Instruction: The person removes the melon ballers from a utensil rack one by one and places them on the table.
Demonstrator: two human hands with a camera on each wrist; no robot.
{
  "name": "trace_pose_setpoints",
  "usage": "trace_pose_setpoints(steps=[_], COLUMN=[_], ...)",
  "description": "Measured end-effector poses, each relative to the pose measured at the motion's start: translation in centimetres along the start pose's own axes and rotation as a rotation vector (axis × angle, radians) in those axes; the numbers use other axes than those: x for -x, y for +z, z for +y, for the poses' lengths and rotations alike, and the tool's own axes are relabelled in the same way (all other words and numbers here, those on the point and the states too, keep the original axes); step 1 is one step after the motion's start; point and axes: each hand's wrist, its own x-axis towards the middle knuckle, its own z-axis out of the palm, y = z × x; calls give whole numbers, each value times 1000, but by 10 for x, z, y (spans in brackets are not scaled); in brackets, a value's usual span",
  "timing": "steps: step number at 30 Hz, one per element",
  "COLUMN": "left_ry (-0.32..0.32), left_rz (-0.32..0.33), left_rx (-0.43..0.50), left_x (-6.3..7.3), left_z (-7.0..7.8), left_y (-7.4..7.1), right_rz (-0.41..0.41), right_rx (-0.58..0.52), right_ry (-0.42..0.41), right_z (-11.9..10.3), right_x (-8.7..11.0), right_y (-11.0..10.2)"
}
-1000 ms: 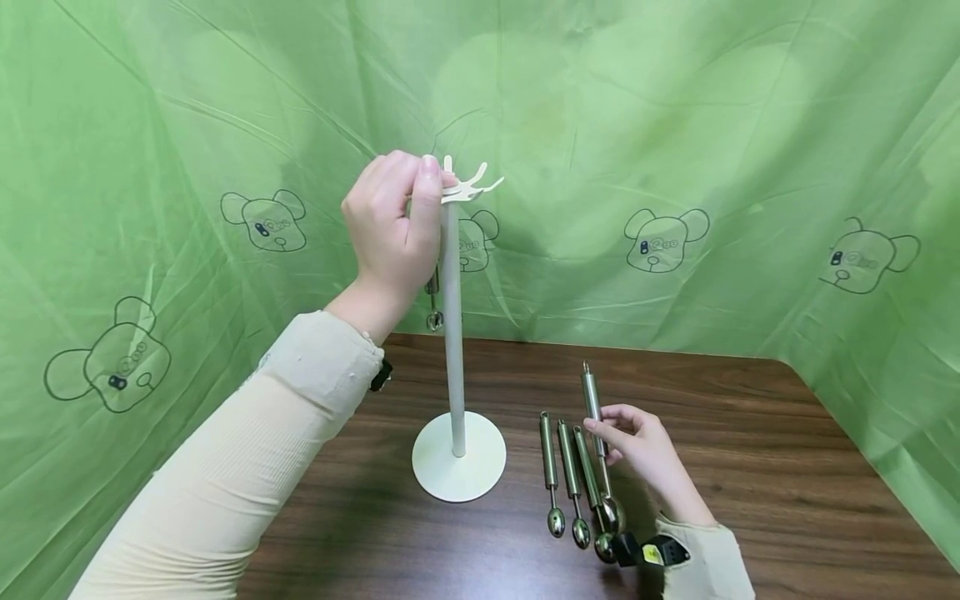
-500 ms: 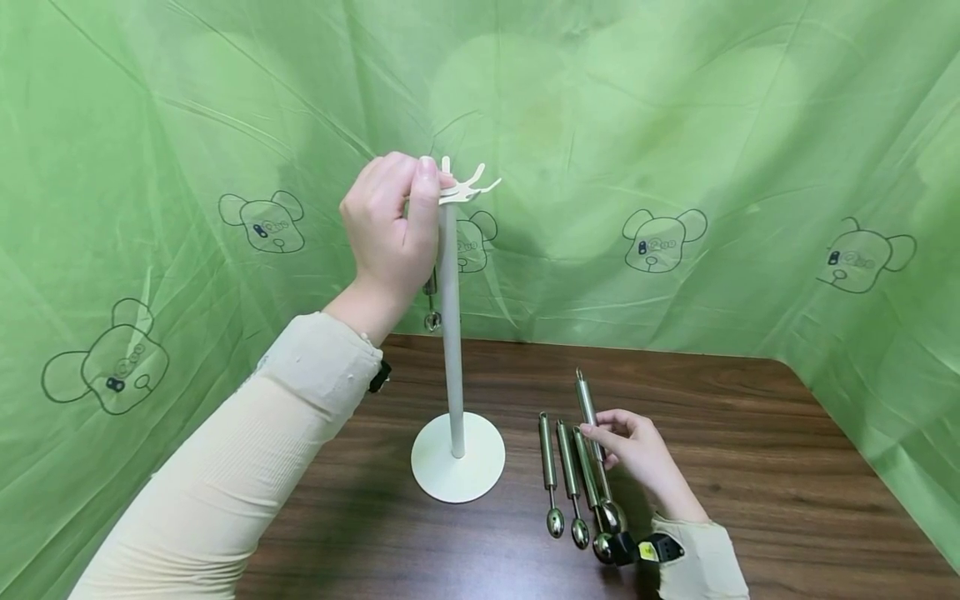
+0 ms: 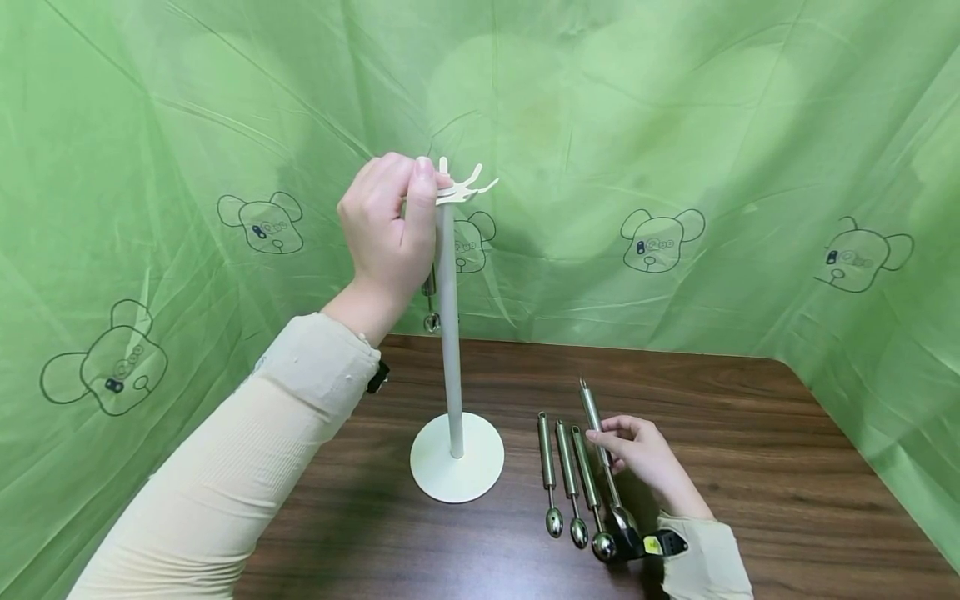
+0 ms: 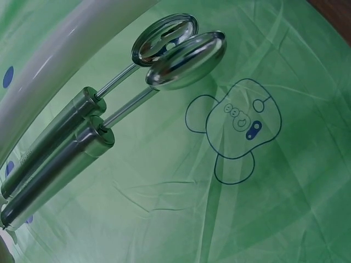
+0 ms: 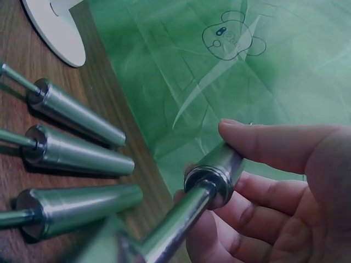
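Right hand: thumb and fingers pinch a long polished-steel utensil by its cylindrical handle, hanging-loop end pointing away from the person, working end back toward the wrist. Gripping the handle presumably keeps the loop exposed; whether the far end touches the table is hard to tell, as the black wrist camera overlaps it. Just left of it, three polished-steel scoops with cylindrical handles and oval-to-round bowls lie side by side on the dark wood-grain table, all loop end away, bowls nearer the person. Reads as a deliberate row: handles near parallel with small gaps, so each can be picked singly. Left hand is up at the top of the white pole stand with round base, fingers curled in beside the branching white hooks. Can't tell if it grips a hook, a handle end or nothing; contact hidden by the hand itself. Left wrist view has two polished-steel spoon-shaped tools next to the pole, bowl ends down, handle tops running out of frame by the hand. High hooks probably there so tools hang off the table; broad disc base for stability.
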Motion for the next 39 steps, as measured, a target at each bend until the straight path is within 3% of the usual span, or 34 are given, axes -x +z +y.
trace_pose_setpoints(steps=[16,24,39], left_ry=[-2,-7,1], left_rz=[3,-1,3], left_rx=[-2,-5,9], left_x=[0,0,1], left_z=[-1,0,0], left_y=[0,0,0], right_rz=[-19,-39,12], right_rx=[45,120,240], right_ry=[50,81,145], right_z=[15,19,26], right_x=[-7,-4,-3], right_y=[1,0,2])
